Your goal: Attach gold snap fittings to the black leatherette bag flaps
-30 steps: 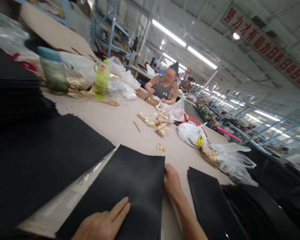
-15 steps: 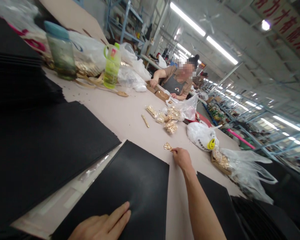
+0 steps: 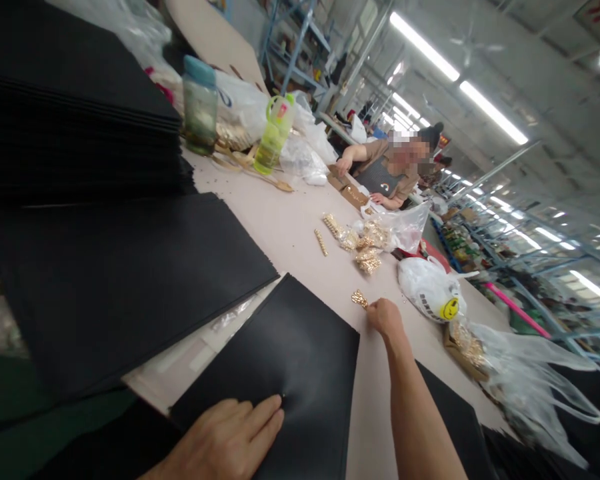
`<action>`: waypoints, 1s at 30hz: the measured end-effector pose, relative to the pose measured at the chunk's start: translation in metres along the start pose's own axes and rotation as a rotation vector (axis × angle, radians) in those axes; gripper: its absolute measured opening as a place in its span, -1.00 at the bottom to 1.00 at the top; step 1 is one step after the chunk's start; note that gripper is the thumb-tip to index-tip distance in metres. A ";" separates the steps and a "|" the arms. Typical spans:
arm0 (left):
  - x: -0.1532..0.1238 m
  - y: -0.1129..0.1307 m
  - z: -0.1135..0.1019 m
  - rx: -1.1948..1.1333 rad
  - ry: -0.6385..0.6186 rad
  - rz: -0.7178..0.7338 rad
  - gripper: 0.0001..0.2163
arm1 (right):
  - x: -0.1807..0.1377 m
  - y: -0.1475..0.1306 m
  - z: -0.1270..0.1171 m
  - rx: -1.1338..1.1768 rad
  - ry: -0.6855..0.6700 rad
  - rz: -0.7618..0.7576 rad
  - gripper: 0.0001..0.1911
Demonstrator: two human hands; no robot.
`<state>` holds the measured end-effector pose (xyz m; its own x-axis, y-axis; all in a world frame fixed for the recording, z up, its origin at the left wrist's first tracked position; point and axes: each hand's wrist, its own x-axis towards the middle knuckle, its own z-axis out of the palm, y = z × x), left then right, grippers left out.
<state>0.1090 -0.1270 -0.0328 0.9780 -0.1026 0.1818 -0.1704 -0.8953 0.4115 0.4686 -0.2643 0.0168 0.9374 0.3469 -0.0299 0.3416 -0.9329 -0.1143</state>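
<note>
My left hand (image 3: pixel 225 443) lies flat, fingers out, on a black sheet (image 3: pixel 285 360) in front of me on the beige table (image 3: pixel 280 227). My right hand (image 3: pixel 384 316) reaches forward past the sheet's far corner, fingers curled at a small gold metal piece (image 3: pixel 359 299) on the table. Whether the fingers grip that piece is unclear. More gold pieces (image 3: pixel 363 247) lie in small heaps farther along the table.
A tall stack of black sheets (image 3: pixel 75 107) and a wide black sheet (image 3: pixel 125 280) fill the left. Two bottles (image 3: pixel 200 103) (image 3: pixel 274 133) and plastic bags (image 3: pixel 433 290) stand on the table. More black sheets (image 3: pixel 455 427) lie at my right. A seated person (image 3: pixel 385 173) works at the far end.
My right hand has left the black sheet's edge and reached forward to the small gold piece. The left hand stays flat on the sheet. The view has turned left.
</note>
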 end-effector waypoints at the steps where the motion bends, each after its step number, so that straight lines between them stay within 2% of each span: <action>1: 0.001 0.001 -0.004 -0.010 -0.016 0.007 -0.42 | -0.010 -0.001 -0.001 0.049 -0.027 -0.018 -0.73; 4: 0.004 -0.001 -0.005 -0.037 -0.028 0.074 -0.44 | -0.059 -0.012 -0.001 0.213 -0.144 -0.092 -0.65; 6: 0.006 -0.004 -0.003 -0.031 -0.007 0.098 -0.45 | -0.101 -0.025 0.003 0.409 -0.276 -0.152 -0.61; 9: 0.006 -0.006 0.001 -0.006 0.027 0.117 -0.49 | -0.159 -0.047 0.011 0.688 -0.478 -0.222 -0.68; 12: 0.006 -0.005 0.001 0.022 0.042 0.130 -0.52 | -0.189 -0.063 0.018 0.615 -0.496 -0.305 -0.80; 17: 0.005 -0.005 0.002 0.033 0.029 0.128 -0.55 | -0.191 -0.075 0.015 0.461 -0.457 -0.381 -0.84; 24: 0.005 -0.006 0.001 0.010 0.035 0.135 -0.56 | -0.190 -0.080 0.014 0.426 -0.478 -0.357 -0.84; 30: 0.005 -0.006 0.002 -0.011 0.045 0.130 -0.56 | -0.175 -0.085 0.015 0.425 -0.638 -0.270 -0.90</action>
<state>0.1151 -0.1233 -0.0364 0.9412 -0.1979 0.2737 -0.2971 -0.8707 0.3920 0.2747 -0.2439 0.0171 0.5636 0.6627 -0.4932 0.3755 -0.7373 -0.5616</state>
